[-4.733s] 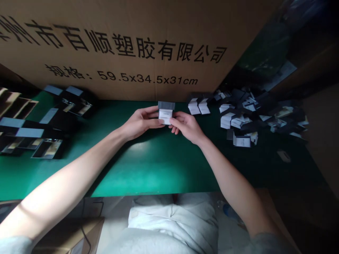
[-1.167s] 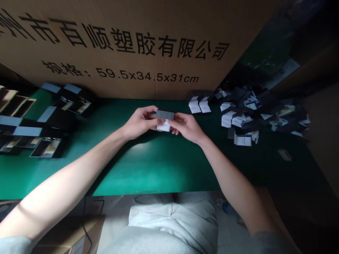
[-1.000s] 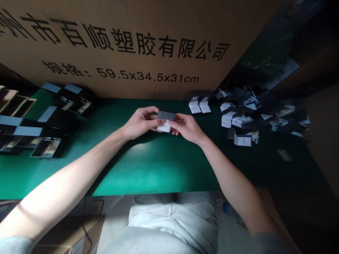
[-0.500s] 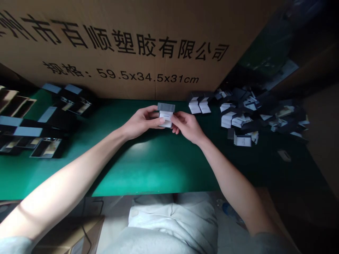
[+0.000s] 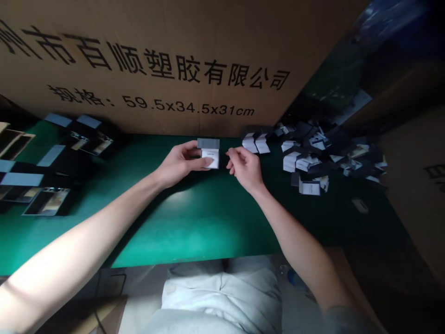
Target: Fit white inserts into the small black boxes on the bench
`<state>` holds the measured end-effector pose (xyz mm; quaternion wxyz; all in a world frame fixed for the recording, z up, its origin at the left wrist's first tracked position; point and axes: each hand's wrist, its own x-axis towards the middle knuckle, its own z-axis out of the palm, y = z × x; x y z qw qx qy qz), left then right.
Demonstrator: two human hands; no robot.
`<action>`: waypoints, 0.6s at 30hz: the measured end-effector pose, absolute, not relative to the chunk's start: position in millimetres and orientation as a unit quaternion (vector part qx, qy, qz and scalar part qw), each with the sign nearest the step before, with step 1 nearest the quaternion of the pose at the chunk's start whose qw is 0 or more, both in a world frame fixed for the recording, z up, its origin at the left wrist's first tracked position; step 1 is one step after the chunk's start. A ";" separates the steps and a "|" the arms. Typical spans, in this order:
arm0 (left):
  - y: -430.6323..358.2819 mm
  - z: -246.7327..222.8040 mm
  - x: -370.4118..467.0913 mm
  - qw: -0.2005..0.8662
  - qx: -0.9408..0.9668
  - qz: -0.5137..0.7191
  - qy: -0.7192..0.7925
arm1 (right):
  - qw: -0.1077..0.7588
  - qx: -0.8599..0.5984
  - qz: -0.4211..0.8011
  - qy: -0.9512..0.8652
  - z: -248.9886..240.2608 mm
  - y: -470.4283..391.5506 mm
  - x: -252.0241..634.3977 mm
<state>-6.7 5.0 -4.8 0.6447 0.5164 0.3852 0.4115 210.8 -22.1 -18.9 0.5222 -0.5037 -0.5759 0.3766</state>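
Observation:
My left hand (image 5: 179, 163) grips a small box (image 5: 210, 157) with a raised dark grey lid and a white inside; the thumb presses on the white part. Just right of the box, apart from it, is my right hand (image 5: 246, 168), its fingers curled and thumb against the index finger. Whether anything small is pinched there cannot be made out. Behind my right hand stand two similar small open boxes (image 5: 256, 142), side by side.
A large printed carton (image 5: 167, 28) stands along the back of the green table (image 5: 167, 232). Larger dark boxes with grey flaps (image 5: 33, 179) are at the left. Several small dark-and-white boxes (image 5: 309, 162) lie heaped at the right, near a small pale piece (image 5: 359, 206).
My right hand has let go of the small box and moved a little to its right. The box stays in my left hand. The whole view has shifted slightly.

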 end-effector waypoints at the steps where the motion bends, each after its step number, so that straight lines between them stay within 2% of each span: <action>1: 5.7 -4.8 -6.9 0.647 0.516 0.409 0.383 | 0.525 -0.507 0.356 -0.584 -20.2 -22.4 211.5; 6: 9.1 -3.5 -7.9 0.656 0.509 0.408 0.379 | 0.538 -0.525 0.215 -0.623 -18.4 -27.6 214.4; 11: 11.4 -2.0 -7.9 0.666 0.495 0.408 0.382 | 0.535 -0.536 0.051 -0.651 6.7 -38.9 236.7; 14: 11.9 -1.5 -7.5 0.671 0.494 0.402 0.378 | 0.511 -0.591 -0.064 -0.620 22.5 -47.6 280.0; 18: 11.4 -1.1 -7.2 0.681 0.489 0.399 0.372 | 0.411 -0.679 -0.190 -0.578 32.3 -61.4 356.7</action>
